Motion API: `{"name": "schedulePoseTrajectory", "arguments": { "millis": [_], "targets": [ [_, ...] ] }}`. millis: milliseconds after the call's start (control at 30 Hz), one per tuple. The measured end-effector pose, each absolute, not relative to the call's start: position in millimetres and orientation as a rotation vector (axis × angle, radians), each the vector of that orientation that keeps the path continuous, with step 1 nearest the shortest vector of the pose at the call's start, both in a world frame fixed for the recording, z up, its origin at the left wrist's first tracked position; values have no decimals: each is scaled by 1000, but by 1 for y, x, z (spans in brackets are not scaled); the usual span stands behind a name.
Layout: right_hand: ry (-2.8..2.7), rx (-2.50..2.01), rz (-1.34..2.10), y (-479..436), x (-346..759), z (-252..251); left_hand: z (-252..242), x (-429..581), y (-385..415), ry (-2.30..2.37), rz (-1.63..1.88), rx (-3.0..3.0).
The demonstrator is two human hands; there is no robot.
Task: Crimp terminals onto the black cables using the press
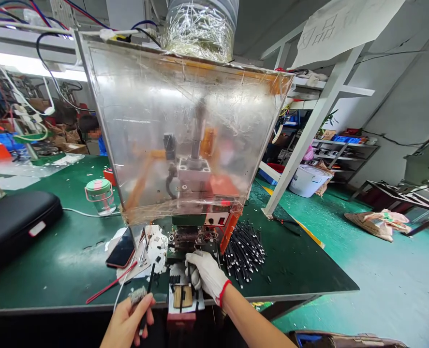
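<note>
My left hand point(134, 314), bare with a grey wrap on a finger, pinches a thin black strip point(152, 278) in front of the table edge. My right hand point(205, 273) wears a white glove with a red cuff. Its fingers are closed around another slim black strip point(189, 275), just below the bench machine's metal jaw area point(187, 239). Under that hand, a small pad with a tan block point(183, 297) carries short black pieces. To the right lies a heap of black strips with pale ends point(245, 253). A clear plastic shield point(156, 106) covers the machine's upper part.
Left of the machine are a phone point(122, 249), a red stick point(109, 285), a lidded clear jar point(100, 195) and a black case point(18, 224). An orange side panel point(229, 232) borders the machine. A white metal post point(304, 130) rises at the right.
</note>
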State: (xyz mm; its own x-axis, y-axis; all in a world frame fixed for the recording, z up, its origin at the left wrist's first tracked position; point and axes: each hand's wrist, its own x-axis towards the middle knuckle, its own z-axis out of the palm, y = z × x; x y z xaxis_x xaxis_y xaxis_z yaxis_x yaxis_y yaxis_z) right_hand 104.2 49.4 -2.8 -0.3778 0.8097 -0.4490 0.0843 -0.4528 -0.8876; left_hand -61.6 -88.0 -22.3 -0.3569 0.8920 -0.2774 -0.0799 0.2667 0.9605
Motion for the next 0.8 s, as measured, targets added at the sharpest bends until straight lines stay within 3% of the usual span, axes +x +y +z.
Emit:
{"name": "schedulePoseTrajectory", "arguments": {
  "millis": [333,467,567,700,800],
  "targets": [
    [-1375,-1455,1842,48,108,13,-10,-62,-90,1639,1108,888],
    [-1933,-1644,1329,40,129,53,9,-65,-85,1625,1022,1073],
    [-2326,-1521,1089,25,144,83,30,-61,-78,1594,945,1275],
    [-2616,-1279,1095,-7,155,100,54,-46,-72,1483,754,1500],
    [-2477,-1252,1304,-34,175,97,51,-52,-76,1529,774,1350]
  ]
}}
